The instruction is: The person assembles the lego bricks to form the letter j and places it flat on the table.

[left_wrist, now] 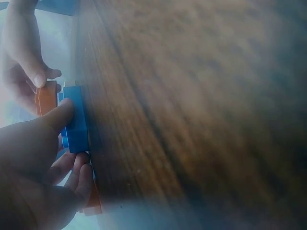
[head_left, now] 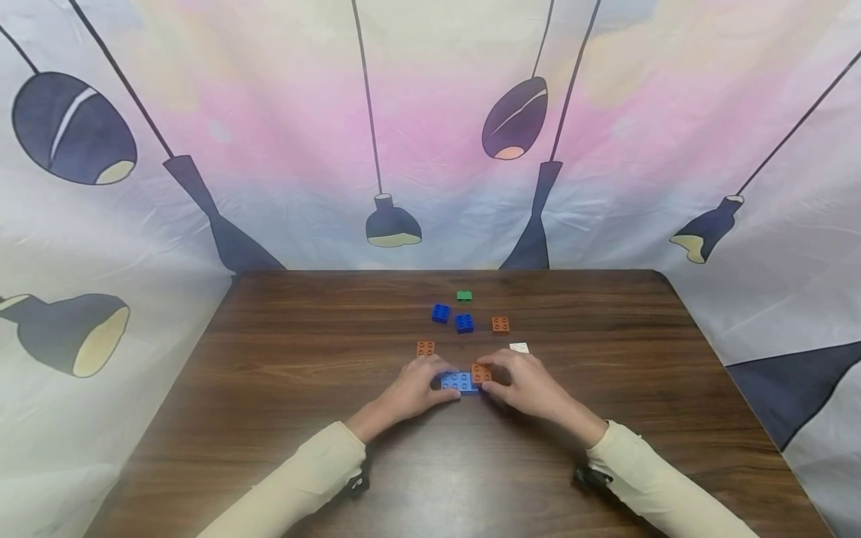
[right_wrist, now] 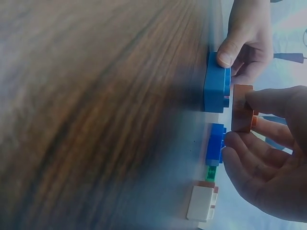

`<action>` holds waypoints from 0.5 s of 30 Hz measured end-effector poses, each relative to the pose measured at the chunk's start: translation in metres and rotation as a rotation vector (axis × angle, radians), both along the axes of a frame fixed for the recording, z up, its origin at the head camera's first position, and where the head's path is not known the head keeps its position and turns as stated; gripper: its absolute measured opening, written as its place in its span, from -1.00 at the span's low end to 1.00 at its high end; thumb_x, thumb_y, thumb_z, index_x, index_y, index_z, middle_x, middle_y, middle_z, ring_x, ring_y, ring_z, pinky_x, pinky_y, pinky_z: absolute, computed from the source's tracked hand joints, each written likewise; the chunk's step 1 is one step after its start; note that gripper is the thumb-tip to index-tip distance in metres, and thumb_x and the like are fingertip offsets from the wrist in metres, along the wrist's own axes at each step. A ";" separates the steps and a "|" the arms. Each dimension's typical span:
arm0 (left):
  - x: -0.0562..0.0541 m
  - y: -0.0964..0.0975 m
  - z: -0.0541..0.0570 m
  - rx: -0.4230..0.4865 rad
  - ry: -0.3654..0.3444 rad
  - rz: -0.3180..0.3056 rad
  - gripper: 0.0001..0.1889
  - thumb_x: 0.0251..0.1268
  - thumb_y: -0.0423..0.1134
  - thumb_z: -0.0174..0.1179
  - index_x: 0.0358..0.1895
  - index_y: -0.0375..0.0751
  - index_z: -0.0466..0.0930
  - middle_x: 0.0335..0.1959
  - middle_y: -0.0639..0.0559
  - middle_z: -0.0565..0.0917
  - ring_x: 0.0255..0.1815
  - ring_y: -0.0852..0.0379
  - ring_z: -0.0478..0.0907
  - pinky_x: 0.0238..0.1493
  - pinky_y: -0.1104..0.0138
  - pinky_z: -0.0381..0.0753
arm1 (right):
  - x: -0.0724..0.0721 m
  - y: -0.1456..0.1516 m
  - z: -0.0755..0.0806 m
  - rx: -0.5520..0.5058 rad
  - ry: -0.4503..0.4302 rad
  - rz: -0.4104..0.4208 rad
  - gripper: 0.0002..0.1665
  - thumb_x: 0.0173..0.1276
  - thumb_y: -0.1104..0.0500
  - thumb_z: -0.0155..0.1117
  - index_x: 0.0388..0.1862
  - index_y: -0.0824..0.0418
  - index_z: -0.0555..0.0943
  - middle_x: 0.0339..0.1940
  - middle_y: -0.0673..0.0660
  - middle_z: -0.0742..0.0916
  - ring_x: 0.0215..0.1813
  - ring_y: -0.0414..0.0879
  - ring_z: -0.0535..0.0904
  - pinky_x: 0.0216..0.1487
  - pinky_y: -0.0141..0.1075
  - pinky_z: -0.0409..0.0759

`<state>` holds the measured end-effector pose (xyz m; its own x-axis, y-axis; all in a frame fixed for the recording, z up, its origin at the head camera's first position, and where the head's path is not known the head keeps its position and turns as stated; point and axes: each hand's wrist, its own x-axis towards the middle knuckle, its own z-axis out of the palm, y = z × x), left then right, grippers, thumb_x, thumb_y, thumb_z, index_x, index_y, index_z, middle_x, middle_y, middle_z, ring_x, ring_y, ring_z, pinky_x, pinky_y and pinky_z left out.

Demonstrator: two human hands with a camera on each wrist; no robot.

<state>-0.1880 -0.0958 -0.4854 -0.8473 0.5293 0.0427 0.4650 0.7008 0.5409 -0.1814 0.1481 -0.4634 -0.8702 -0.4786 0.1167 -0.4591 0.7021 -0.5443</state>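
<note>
A light blue toy building brick [head_left: 458, 382] lies on the table in front of the person, its studs facing up. The left hand [head_left: 415, 390] grips it at its left end, thumb along the near side. Between thumb and fingers the right hand [head_left: 528, 382] pinches an orange building brick [head_left: 480, 373]. That brick is held over the right end of the blue one. In the right wrist view a narrow gap shows between the orange brick [right_wrist: 242, 108] and the studs of the light blue brick [right_wrist: 215, 86].
Beyond the left hand lies another orange brick [head_left: 425, 348], and a white brick [head_left: 519, 347] sits behind the right hand. Farther back are two dark blue bricks [head_left: 440, 313], an orange brick [head_left: 500, 324] and a green brick [head_left: 464, 296]. A printed cloth [head_left: 444, 149] hangs behind the wooden table [head_left: 303, 329].
</note>
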 end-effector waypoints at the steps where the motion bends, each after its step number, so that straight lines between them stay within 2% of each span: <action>1: 0.000 0.000 0.000 0.000 -0.001 0.001 -0.54 0.33 0.02 0.38 0.18 -0.15 0.66 0.03 0.02 0.70 0.07 0.07 0.59 0.14 0.07 0.56 | 0.000 0.000 0.000 0.000 -0.002 0.000 -0.56 0.34 0.12 0.48 0.18 0.14 0.69 0.06 0.07 0.77 0.09 -0.04 0.67 0.09 0.00 0.62; 15: 0.001 0.000 0.000 0.001 0.003 -0.003 -0.54 0.33 0.01 0.38 0.19 -0.14 0.66 0.01 0.03 0.70 0.03 0.10 0.59 0.08 0.13 0.57 | 0.000 -0.003 -0.003 0.026 -0.007 0.010 -0.58 0.30 0.11 0.51 0.14 0.09 0.72 -0.07 -0.04 0.76 -0.14 -0.23 0.59 -0.14 -0.23 0.55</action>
<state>-0.1875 -0.0962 -0.4850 -0.8457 0.5317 0.0458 0.4686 0.6989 0.5404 -0.1814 0.1450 -0.4662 -0.8661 -0.4901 0.0980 -0.4624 0.7114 -0.5292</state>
